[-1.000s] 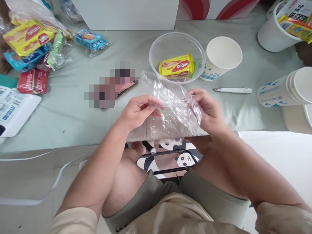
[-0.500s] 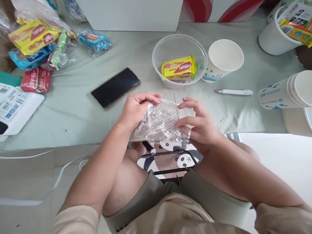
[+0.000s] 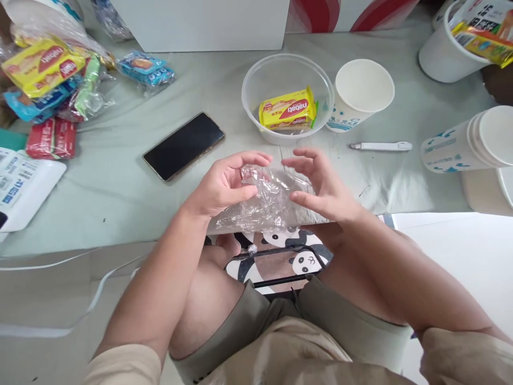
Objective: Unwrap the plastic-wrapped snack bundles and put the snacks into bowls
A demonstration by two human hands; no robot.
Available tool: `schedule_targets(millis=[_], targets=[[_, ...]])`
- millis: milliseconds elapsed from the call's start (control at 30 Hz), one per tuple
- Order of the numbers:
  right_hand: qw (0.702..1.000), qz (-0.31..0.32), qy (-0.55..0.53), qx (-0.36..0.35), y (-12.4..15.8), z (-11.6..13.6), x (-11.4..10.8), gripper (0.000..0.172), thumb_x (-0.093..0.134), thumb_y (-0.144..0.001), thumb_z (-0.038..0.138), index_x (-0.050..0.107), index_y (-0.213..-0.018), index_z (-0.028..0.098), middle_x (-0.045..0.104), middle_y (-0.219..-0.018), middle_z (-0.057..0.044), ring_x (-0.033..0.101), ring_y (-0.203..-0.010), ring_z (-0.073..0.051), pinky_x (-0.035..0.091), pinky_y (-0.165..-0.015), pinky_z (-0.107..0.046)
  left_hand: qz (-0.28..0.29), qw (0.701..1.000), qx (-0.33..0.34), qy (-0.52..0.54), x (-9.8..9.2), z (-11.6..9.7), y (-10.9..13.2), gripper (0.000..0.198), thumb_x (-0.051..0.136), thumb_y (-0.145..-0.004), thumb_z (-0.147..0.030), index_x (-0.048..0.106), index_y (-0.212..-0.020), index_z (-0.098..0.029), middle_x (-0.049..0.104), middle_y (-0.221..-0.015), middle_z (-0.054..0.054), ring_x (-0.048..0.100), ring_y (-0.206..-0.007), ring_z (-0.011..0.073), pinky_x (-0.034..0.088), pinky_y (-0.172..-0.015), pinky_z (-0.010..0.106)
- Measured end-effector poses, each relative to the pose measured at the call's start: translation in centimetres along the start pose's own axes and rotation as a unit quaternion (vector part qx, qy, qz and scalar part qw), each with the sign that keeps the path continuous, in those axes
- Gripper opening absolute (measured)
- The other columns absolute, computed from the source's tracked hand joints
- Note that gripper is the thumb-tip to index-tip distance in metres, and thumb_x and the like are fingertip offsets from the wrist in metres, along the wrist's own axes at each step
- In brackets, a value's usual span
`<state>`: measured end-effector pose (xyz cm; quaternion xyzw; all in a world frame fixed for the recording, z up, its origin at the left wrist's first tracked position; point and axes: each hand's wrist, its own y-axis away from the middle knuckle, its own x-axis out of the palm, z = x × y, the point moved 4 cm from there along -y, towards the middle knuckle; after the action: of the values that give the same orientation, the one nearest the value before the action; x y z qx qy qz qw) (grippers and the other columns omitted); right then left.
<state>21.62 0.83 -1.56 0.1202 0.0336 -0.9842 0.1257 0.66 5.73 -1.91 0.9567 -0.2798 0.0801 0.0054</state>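
Note:
Crumpled clear plastic film [image 3: 266, 200] lies at the table's front edge, between my two hands. My left hand [image 3: 228, 182] is open at the film's left side, thumb and fingers curved apart. On the right side my right hand [image 3: 323, 187] is open too, its fingers spread. Just beyond them stands a round clear plastic bowl [image 3: 250, 80] with a yellow nabati packet [image 3: 290, 109] inside. A white paper cup [image 3: 364, 88] stands beside the bowl, and a white capped tool [image 3: 380, 146] lies in front of the cup.
A black phone [image 3: 184, 145] lies left of my hands. Snack packets [image 3: 40, 64] are piled at the far left, near a blue packet [image 3: 146, 69]. Stacked paper cups [image 3: 452, 144] lie at the right, below a white bin [image 3: 449, 53]. A large white box [image 3: 212, 24] stands behind.
Both hands have loosened from the plastic film and opened around it. The film has settled onto the table edge. The view has shifted slightly.

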Motion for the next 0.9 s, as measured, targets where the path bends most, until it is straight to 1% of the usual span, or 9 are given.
schedule_targets(millis=[67, 167, 233, 333, 467, 567, 733, 833, 900], targets=[[0.996, 0.058, -0.032, 0.062, -0.1, 0.2, 0.4, 0.059, 0.08, -0.081, 0.048, 0.051, -0.126, 0.023, 0.068, -0.1, -0.006, 0.067, -0.096, -0.021, 0.055, -0.083, -0.036, -0.004, 0.999, 0.02, 0.042, -0.2, -0.2, 0.0, 0.047, 0.087, -0.065, -0.018, 0.074, -0.109, -0.028, 0.071, -0.131, 0.004, 0.074, -0.091, 0.0189, 0.058, -0.061, 0.024], [0.992, 0.057, -0.03, 0.11, 0.0, 0.6, 0.2, 0.029, 0.076, -0.084, 0.039, 0.059, -0.099, 0.02, 0.057, -0.075, 0.001, 0.054, -0.065, -0.012, 0.046, -0.062, -0.027, -0.044, 0.991, -0.008, 0.128, -0.9, 0.2, 0.0, 0.067, 0.091, -0.064, -0.018, 0.065, -0.124, -0.034, 0.07, -0.13, 0.003, 0.071, -0.089, 0.0153, 0.059, -0.066, 0.024], [0.993, 0.012, -0.047, 0.106, 0.1, 0.8, -0.2, 0.028, 0.078, -0.082, 0.037, 0.058, -0.094, 0.021, 0.056, -0.077, 0.002, 0.051, -0.063, -0.01, 0.046, -0.059, -0.026, -0.04, 0.98, -0.1, 0.165, -1.0, 1.0, 0.0, 0.068, 0.094, -0.064, -0.027, 0.064, -0.125, -0.031, 0.073, -0.122, 0.006, 0.073, -0.088, 0.0172, 0.061, -0.068, 0.026], [0.99, -0.065, -0.086, 0.086, 0.0, 0.4, -0.9, 0.043, 0.082, -0.079, 0.036, 0.055, -0.111, 0.026, 0.056, -0.082, 0.003, 0.053, -0.063, -0.01, 0.051, -0.061, -0.028, 0.015, 0.965, -0.229, 0.13, -0.1, 2.0, 0.1, 0.053, 0.096, -0.062, -0.032, 0.072, -0.108, -0.018, 0.078, -0.099, 0.009, 0.076, -0.081, 0.021, 0.062, -0.064, 0.028], [0.977, -0.145, -0.14, 0.066, -0.1, -0.7, -1.4, 0.056, 0.083, -0.079, 0.043, 0.051, -0.123, 0.031, 0.061, -0.09, 0.001, 0.065, -0.081, -0.015, 0.057, -0.074, -0.031, -0.026, 0.977, -0.181, 0.109, 0.3, 1.4, -0.1, 0.029, 0.092, -0.065, -0.025, 0.068, -0.078, -0.016, 0.074, -0.078, 0.003, 0.073, -0.068, 0.0154, 0.059, -0.059, 0.023], [0.965, -0.096, -0.217, 0.111, -0.3, -1.1, -0.6, 0.055, 0.086, -0.074, 0.048, 0.055, -0.115, 0.029, 0.07, -0.105, -0.003, 0.07, -0.098, -0.019, 0.06, -0.085, -0.034, -0.03, 0.977, -0.162, 0.136, 0.7, 1.1, -0.2, 0.029, 0.089, -0.068, -0.026, 0.063, -0.078, -0.018, 0.076, -0.085, 0.002, 0.077, -0.073, 0.0194, 0.065, -0.062, 0.03], [0.974, 0.002, -0.165, 0.153, -0.2, -0.6, 0.6, 0.033, 0.078, -0.084, 0.046, 0.057, -0.094, 0.022, 0.067, -0.079, 0.0, 0.065, -0.071, -0.014, 0.056, -0.069, -0.03, -0.029, 0.984, -0.166, 0.056, 0.8, 1.2, 0.0, 0.031, 0.086, -0.071, -0.025, 0.06, -0.089, -0.021, 0.069, -0.067, -0.004, 0.073, -0.059, 0.0172, 0.059, -0.053, 0.025], [0.987, -0.006, -0.096, 0.128, 0.0, -0.2, 0.1, 0.028, 0.074, -0.089, 0.042, 0.056, -0.098, 0.023, 0.062, -0.07, 0.003, 0.058, -0.059, -0.012, 0.05, -0.057, -0.027, -0.012, 0.984, -0.178, -0.008, 0.6, 1.2, 0.2, 0.028, 0.081, -0.078, -0.027, 0.061, -0.096, -0.023, 0.062, -0.055, -0.006, 0.062, -0.043, 0.0146, 0.045, -0.039, 0.021], [0.993, -0.03, -0.07, 0.096, 0.1, 0.2, -0.5, 0.022, 0.072, -0.09, 0.038, 0.059, -0.1, 0.023, 0.063, -0.073, 0.002, 0.057, -0.058, -0.011, 0.047, -0.054, -0.026, -0.011, 0.984, -0.178, 0.001, 0.4, 1.0, 0.2, 0.026, 0.079, -0.079, -0.028, 0.063, -0.099, -0.023, 0.064, -0.057, -0.005, 0.062, -0.045, 0.0147, 0.048, -0.042, 0.023]])
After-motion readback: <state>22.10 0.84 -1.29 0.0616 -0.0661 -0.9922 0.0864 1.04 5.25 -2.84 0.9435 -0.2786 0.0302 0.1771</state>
